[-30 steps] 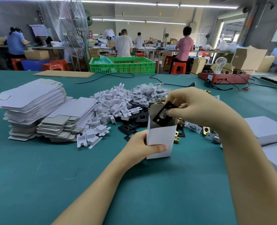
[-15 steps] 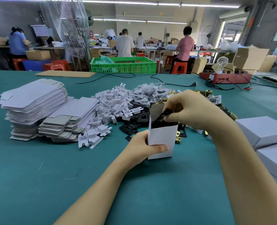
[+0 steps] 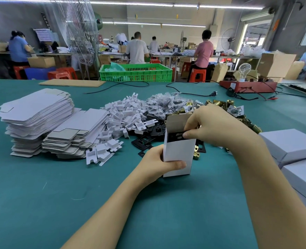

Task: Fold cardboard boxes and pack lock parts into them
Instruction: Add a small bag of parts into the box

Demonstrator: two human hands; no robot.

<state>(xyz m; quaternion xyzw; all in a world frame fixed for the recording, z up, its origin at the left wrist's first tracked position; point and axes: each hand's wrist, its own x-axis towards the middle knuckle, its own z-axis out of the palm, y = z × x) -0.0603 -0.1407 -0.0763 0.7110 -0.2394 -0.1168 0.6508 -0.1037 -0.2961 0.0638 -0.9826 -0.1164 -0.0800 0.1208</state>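
A green-covered table (image 3: 40, 203) is seen filling the view, with all else laid upon it; at the far left two stacks of flat white box blanks (image 3: 39, 121) are piled, the taller one to the left and the lower one slumped against it; closed white boxes (image 3: 290, 144) are stacked at the right edge; a green crate (image 3: 136, 72) is set at the far edge of the table; between the stacks and the hands a heap of white card inserts (image 3: 123, 119) is spread, with clear bagged parts (image 3: 164, 103) behind it, black plates (image 3: 148, 139) strewn in front, and brass lock parts (image 3: 220, 103) scattered to the right; a small white box (image 3: 178, 155) is held upright on the table, its top flap raised and its mouth open; it is gripped low on its left side by the left hand (image 3: 155, 166), the thumb laid across the front face and the other fingers hidden behind the box; the right hand (image 3: 215, 126) is held over the open mouth, its fingers curled and pinching a black plate part (image 3: 175, 136), which is sunk mostly inside the box just below the rim; the thumb tip is pressed on the part at the front rim, and the remaining fingertips are placed at the far side of the opening
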